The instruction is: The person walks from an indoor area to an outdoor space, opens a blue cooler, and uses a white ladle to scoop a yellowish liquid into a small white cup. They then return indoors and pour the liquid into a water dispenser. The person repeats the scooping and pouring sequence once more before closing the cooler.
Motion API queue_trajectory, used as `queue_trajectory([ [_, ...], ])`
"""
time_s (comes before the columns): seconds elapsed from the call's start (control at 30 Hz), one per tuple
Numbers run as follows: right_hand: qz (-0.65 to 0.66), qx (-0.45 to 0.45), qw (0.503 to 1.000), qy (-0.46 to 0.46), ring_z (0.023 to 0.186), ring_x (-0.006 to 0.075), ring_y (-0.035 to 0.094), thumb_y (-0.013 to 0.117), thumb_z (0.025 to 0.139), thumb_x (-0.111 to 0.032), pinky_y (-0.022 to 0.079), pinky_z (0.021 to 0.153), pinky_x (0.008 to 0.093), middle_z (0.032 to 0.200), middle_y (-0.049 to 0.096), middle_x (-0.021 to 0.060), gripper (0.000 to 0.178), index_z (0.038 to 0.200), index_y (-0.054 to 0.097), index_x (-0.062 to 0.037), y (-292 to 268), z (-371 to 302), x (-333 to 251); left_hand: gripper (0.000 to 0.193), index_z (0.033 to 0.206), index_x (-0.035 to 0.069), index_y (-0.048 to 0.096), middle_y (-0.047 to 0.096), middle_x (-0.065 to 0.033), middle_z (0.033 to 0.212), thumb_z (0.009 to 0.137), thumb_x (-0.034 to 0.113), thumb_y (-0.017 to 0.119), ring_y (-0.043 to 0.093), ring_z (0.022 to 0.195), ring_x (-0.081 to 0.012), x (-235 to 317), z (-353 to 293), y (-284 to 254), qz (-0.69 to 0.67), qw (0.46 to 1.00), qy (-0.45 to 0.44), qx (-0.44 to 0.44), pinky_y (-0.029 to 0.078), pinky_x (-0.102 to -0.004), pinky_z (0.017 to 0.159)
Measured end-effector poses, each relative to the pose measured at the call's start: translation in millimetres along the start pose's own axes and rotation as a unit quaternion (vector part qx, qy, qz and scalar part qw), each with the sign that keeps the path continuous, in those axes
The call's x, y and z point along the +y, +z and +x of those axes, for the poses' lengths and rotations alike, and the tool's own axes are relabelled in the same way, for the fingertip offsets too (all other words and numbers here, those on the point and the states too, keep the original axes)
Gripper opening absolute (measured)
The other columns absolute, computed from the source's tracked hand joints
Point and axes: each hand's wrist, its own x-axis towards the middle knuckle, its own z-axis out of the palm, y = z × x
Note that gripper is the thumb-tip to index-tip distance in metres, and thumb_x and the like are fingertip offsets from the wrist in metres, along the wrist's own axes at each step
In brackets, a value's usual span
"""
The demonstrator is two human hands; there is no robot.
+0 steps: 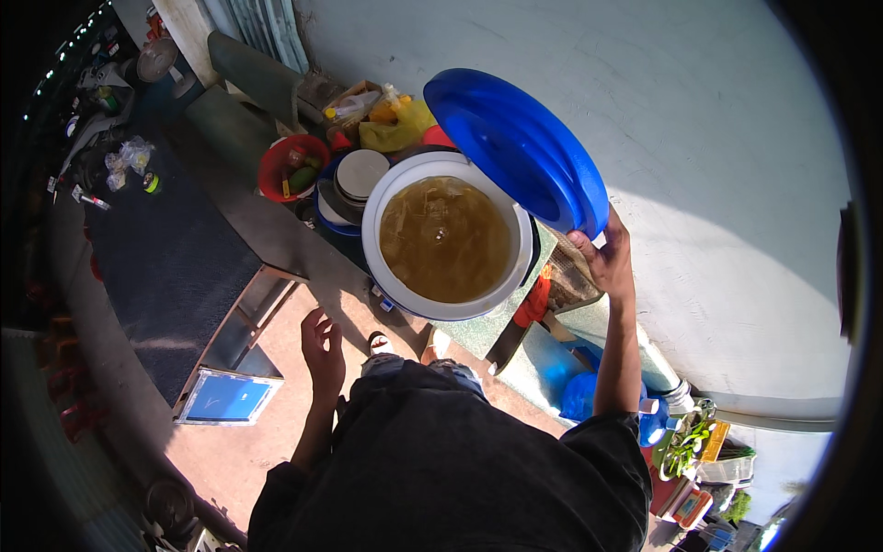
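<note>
A round white-rimmed cooler (pixel 375 262) stands in front of me, holding a clear brownish liquid (pixel 446 244) with what look like pale ice pieces at the surface. Its big blue lid (pixel 515 152) is tilted up off the rim on the far right side. My right hand (pixel 607 259) grips the lid's near edge, thumb on one face and fingers behind it. Lower left of the cooler, my left hand (pixel 322 354) hangs in the air with loosely bent fingers and nothing visible in it.
Left of the cooler are stacked plates (pixel 362 173) and a red basin (pixel 292 167). A yellow bag (pixel 397 132) lies behind. A dark table (pixel 175 276) stands left, a pale wall (pixel 717 166) rises right. Blue water jugs (pixel 579 396) sit beside my right arm.
</note>
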Motion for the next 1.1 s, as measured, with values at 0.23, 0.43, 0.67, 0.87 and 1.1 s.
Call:
queue_trajectory([
  [0.23, -0.164, 0.021, 0.985, -0.058, 0.111, 0.035, 0.069, 0.075, 0.069, 0.01, 0.06, 0.091, 0.0397, 0.129, 0.065, 0.0176, 0.068, 0.134, 0.062, -0.0068, 46, -42, -30, 0.041, 0.137, 0.003, 0.052, 0.058, -0.0133, 0.132, 0.099, 0.016, 0.063, 0.059, 0.117, -0.0252, 17, 23, 5, -0.011, 0.996, 0.01, -0.09, 0.046, -0.0389, 0.098],
  [0.43, -0.155, 0.083, 0.984, -0.017, 0.11, 0.0315, 0.07, 0.084, 0.073, 0.0, 0.057, 0.094, 0.038, 0.125, 0.069, 0.0168, 0.061, 0.13, 0.066, -0.0036, 54, -48, -28, 0.043, 0.137, 0.004, 0.053, 0.059, -0.0141, 0.133, 0.098, 0.019, 0.065, 0.059, 0.118, -0.0271, 35, 26, 27, 0.006, 0.983, 0.119, -0.141, 0.046, -0.0405, 0.101],
  [0.67, -0.129, 0.103, 0.986, 0.035, 0.108, 0.0248, 0.071, 0.087, 0.076, -0.01, 0.054, 0.095, 0.0358, 0.118, 0.074, 0.0144, 0.056, 0.128, 0.067, -0.0024, 49, -46, -24, 0.043, 0.136, 0.005, 0.056, 0.061, -0.0146, 0.132, 0.097, 0.019, 0.067, 0.06, 0.117, -0.0267, 17, 26, 30, -0.037, 0.982, 0.022, -0.185, 0.048, -0.0404, 0.101],
  [0.87, -0.069, 0.162, 0.981, 0.081, 0.106, 0.021, 0.071, 0.085, 0.082, -0.015, 0.053, 0.095, 0.0353, 0.11, 0.076, 0.0144, 0.058, 0.132, 0.062, 0.001, 43, -33, -6, 0.044, 0.137, 0.003, 0.055, 0.062, -0.017, 0.13, 0.098, 0.019, 0.067, 0.062, 0.116, -0.0273, 7, 35, 26, -0.038, 0.985, 0.025, -0.168, 0.049, -0.04, 0.1],
  [1.1, -0.065, 0.149, 0.984, 0.069, 0.105, 0.0215, 0.071, 0.083, 0.084, -0.013, 0.055, 0.092, 0.0358, 0.109, 0.076, 0.0149, 0.055, 0.132, 0.061, 0.0013, 37, -30, -2, 0.049, 0.141, 0.0, 0.051, 0.061, -0.0193, 0.131, 0.099, 0.018, 0.066, 0.062, 0.118, -0.0287, 14, 49, 35, -0.066, 0.986, 0.046, -0.145, 0.049, -0.0404, 0.102],
])
